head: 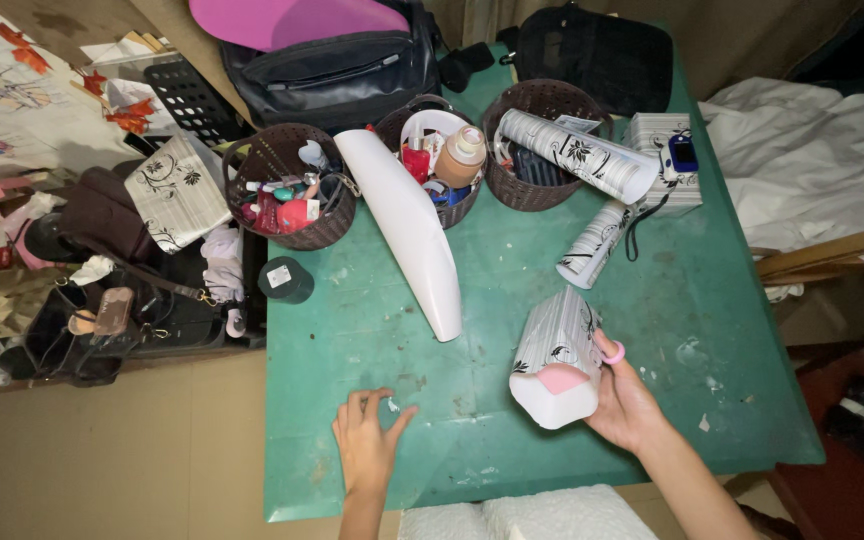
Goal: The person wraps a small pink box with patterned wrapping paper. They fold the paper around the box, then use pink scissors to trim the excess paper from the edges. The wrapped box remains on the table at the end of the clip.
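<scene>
1. Right hand grips a white patterned box, tilted on the bench.
2. Left hand, fingers spread, lies flat on the bench.
3. Behind: white roll, three baskets.

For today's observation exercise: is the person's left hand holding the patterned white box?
No, the left hand lies flat on the green table with fingers spread, while the right hand grips the patterned white box.
</scene>
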